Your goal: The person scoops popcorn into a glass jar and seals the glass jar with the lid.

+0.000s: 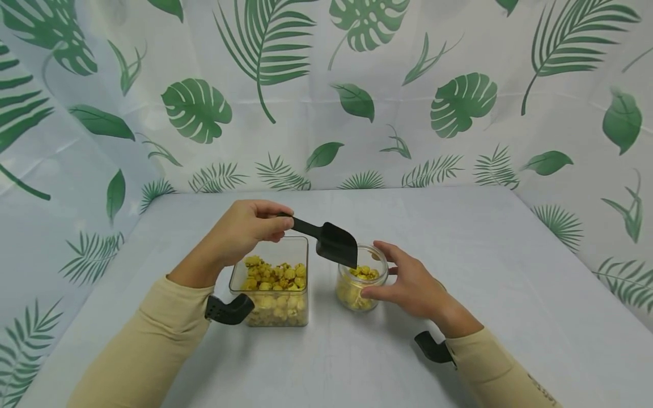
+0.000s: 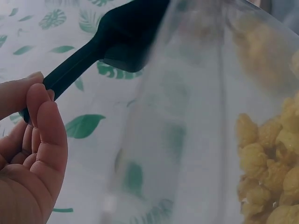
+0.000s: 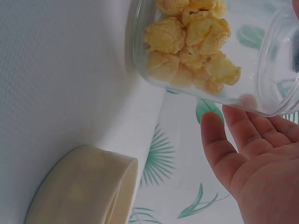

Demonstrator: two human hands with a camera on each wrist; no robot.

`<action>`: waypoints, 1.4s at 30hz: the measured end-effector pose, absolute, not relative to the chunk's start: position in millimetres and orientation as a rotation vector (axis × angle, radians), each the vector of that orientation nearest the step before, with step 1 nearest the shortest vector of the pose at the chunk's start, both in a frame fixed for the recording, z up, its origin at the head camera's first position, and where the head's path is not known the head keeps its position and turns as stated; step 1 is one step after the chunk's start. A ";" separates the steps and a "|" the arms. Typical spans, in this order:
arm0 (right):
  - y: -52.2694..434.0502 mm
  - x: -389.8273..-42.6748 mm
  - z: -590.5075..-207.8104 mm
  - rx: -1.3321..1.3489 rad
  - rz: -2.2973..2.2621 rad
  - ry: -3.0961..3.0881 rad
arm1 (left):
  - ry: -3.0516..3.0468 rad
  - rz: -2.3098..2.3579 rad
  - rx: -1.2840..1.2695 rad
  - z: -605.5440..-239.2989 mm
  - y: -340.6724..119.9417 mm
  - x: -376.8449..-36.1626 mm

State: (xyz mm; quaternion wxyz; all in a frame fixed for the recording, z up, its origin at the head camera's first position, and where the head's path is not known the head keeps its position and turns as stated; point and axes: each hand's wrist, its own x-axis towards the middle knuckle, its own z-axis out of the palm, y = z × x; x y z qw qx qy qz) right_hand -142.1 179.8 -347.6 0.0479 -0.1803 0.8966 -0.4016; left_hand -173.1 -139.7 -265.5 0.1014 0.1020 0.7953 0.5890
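Left hand pinches scoop, blade cropped in left wrist view; right hand grips jar.

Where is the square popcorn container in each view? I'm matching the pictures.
Head: left of centre, the container stands left of the round jar.
Left wrist: its clear wall and popcorn fill most of the right half, cut off by the frame.
Right wrist: not in it.
Shared landmark: the green leaf print on the backdrop, visible in all three.
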 end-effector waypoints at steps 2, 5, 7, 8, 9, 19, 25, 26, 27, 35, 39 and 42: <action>179.3 -142.5 -348.3 -0.553 -1.220 2.735 | 2.334 1.760 0.301 -265.7 -145.4 -173.3; 178.9 -142.9 -349.7 -0.559 -1.211 2.738 | 2.322 1.786 0.297 -264.4 -154.4 -171.3; 178.7 -143.0 -350.2 -0.572 -1.212 2.741 | 2.323 1.793 0.289 -262.6 -160.4 -168.3; 178.7 -143.1 -350.1 -0.578 -1.217 2.742 | 2.320 1.800 0.286 -261.5 -163.3 -166.4; 178.8 -143.2 -349.7 -0.591 -1.219 2.745 | 2.317 1.807 0.279 -260.2 -166.3 -163.9; 178.2 -144.3 -329.2 -0.741 -1.170 2.826 | 2.240 1.987 0.327 -251.2 -204.4 -145.7; 165.4 -143.8 -317.7 -0.783 -1.156 2.793 | 2.197 2.072 0.376 -253.8 -223.2 -143.3; 162.6 -143.9 -316.4 -0.787 -1.151 2.791 | 2.199 2.076 0.393 -254.4 -226.1 -143.0; 159.7 -144.1 -315.3 -0.791 -1.147 2.790 | 2.202 2.078 0.414 -255.1 -228.8 -142.9; 137.1 -151.3 -308.5 -0.899 -1.122 2.744 | 2.277 2.020 0.467 -256.7 -239.3 -143.0; 124.1 -153.6 -304.4 -0.966 -1.137 2.693 | 2.374 1.940 0.427 -254.9 -238.3 -142.1; 114.5 -154.8 -302.2 -0.996 -1.128 2.660 | 2.444 1.875 0.400 -254.1 -236.9 -141.6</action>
